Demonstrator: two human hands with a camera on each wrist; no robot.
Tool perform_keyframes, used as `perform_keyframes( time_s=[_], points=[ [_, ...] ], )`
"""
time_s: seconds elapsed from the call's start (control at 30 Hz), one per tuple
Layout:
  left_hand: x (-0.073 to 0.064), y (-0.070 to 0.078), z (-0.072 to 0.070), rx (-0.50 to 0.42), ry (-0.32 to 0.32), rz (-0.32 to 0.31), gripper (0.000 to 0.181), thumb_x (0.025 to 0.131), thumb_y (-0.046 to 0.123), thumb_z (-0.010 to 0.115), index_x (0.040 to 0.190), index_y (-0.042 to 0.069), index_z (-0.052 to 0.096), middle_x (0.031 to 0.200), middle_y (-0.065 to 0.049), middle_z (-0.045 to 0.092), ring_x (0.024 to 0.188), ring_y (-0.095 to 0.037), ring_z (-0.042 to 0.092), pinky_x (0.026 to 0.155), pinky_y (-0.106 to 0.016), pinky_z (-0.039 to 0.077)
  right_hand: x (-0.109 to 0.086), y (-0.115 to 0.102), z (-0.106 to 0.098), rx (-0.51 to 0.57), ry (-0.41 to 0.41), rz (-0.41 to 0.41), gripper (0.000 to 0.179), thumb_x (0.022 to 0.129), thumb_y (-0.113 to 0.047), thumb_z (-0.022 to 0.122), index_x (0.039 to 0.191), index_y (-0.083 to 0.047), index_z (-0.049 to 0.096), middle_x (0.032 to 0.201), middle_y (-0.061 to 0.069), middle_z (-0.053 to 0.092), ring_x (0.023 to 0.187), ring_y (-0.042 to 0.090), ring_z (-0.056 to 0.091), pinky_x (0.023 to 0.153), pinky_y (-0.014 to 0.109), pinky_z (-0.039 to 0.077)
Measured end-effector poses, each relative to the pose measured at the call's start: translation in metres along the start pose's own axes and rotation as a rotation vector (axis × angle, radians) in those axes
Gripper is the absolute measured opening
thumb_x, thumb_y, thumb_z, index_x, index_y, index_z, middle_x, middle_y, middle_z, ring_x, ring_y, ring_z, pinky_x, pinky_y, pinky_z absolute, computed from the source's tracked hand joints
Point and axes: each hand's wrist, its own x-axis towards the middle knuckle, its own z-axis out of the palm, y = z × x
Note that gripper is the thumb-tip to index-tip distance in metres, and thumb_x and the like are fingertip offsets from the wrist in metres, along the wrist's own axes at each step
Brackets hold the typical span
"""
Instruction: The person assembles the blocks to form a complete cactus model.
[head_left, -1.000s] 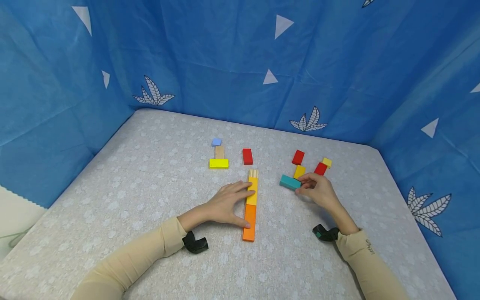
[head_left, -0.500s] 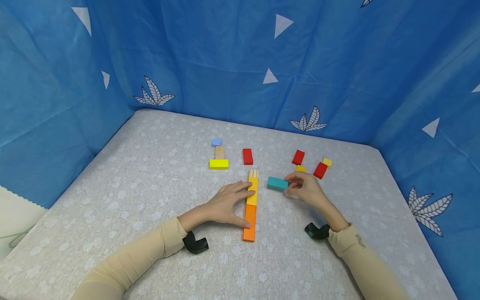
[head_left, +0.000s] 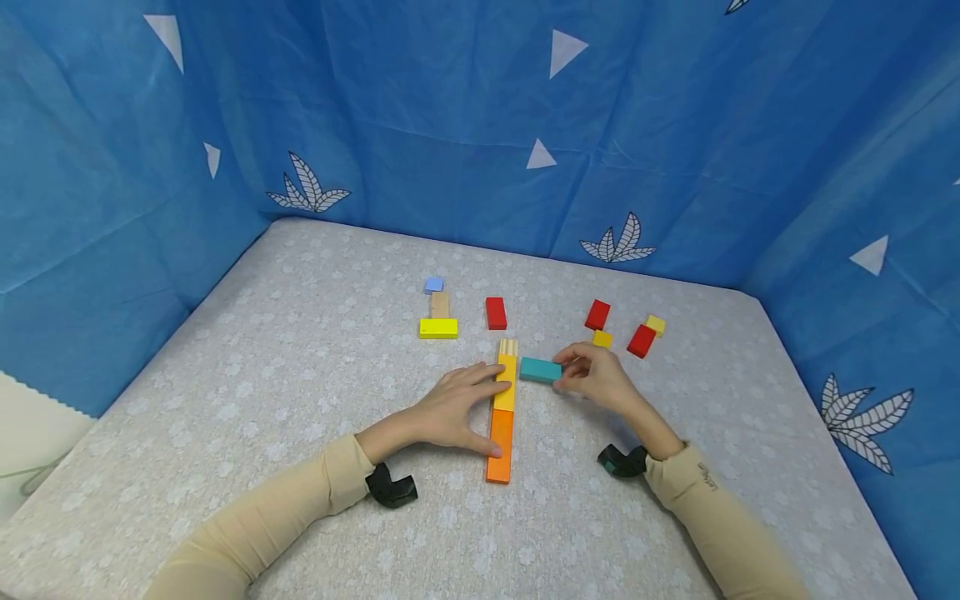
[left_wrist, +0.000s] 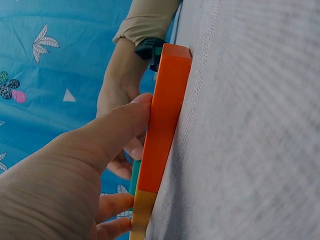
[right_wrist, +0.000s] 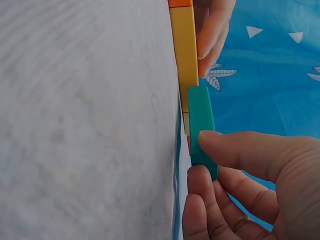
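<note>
An orange block (head_left: 500, 446) and a yellow block (head_left: 505, 386) lie end to end in a row, with a small pale striped piece (head_left: 508, 347) at the far end. My left hand (head_left: 457, 406) rests on this row, fingers spread, thumb touching the orange block and fingertips on the yellow one. Just right of the row, my right hand (head_left: 597, 379) pinches one end of a teal block (head_left: 541, 370) between thumb and fingers. In the right wrist view the teal block (right_wrist: 201, 120) points its free end toward the yellow block (right_wrist: 185, 55).
Left of the row's far end lie a bright yellow block (head_left: 438, 328), a tan block (head_left: 440, 305) and a small light-blue block (head_left: 434, 285). A red block (head_left: 496, 313) lies beyond the row. More red (head_left: 597, 314) and yellow blocks (head_left: 602, 339) lie at the right.
My right hand has moved left with the teal block, away from the red and yellow blocks and close to the row. My left hand has stayed in place.
</note>
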Motion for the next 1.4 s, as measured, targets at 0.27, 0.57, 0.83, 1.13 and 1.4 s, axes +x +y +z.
perform_keyframes(
  time_s=[0.27,0.57,0.83,1.13,1.4],
  points=[
    [0.0,0.001,0.0,-0.005,0.003,0.002,0.093,0.073,0.058,0.078,0.148,0.014,0.044,0.162,-0.005,0.026,0.15,-0.034,0.019,0.119,-0.055,0.019,0.002,-0.002,0.004,-0.012,-0.014,0.003,0.033,0.077,-0.005,0.081,0.107,-0.001,0.068,0.087,0.012,0.069,0.073,0.018,0.06,0.059,0.024,0.049],
    [0.0,-0.001,0.002,0.003,0.016,0.01,0.094,0.073,0.058,0.078,0.148,0.014,0.044,0.162,-0.005,0.026,0.15,-0.034,0.02,0.119,-0.054,0.019,0.003,-0.003,0.006,-0.009,-0.018,0.024,0.031,0.077,-0.003,0.08,0.105,-0.001,0.068,0.087,0.011,0.068,0.072,0.019,0.058,0.061,0.024,0.049],
    [0.0,0.0,0.002,0.002,0.006,-0.002,0.095,0.073,0.06,0.077,0.149,0.015,0.043,0.162,-0.004,0.025,0.15,-0.033,0.018,0.119,-0.054,0.018,0.004,-0.001,0.008,-0.002,-0.027,0.025,0.031,0.078,-0.003,0.08,0.106,-0.001,0.068,0.085,0.01,0.068,0.071,0.018,0.058,0.062,0.023,0.049],
    [0.0,-0.002,0.002,-0.001,0.004,0.005,0.093,0.073,0.059,0.077,0.148,0.015,0.044,0.162,-0.005,0.025,0.15,-0.033,0.019,0.119,-0.054,0.019,0.001,-0.005,0.0,-0.021,0.003,0.05,0.039,0.08,-0.013,0.081,0.115,-0.004,0.067,0.102,0.013,0.069,0.081,0.021,0.063,0.066,0.028,0.051],
    [0.001,-0.003,0.002,0.004,0.009,0.019,0.094,0.073,0.058,0.077,0.148,0.014,0.043,0.162,-0.005,0.025,0.15,-0.034,0.019,0.119,-0.055,0.019,-0.001,0.006,-0.032,-0.034,0.167,0.106,0.051,0.084,-0.015,0.078,0.13,-0.007,0.059,0.127,0.017,0.056,0.099,0.032,0.064,0.072,0.025,0.053]
  ],
)
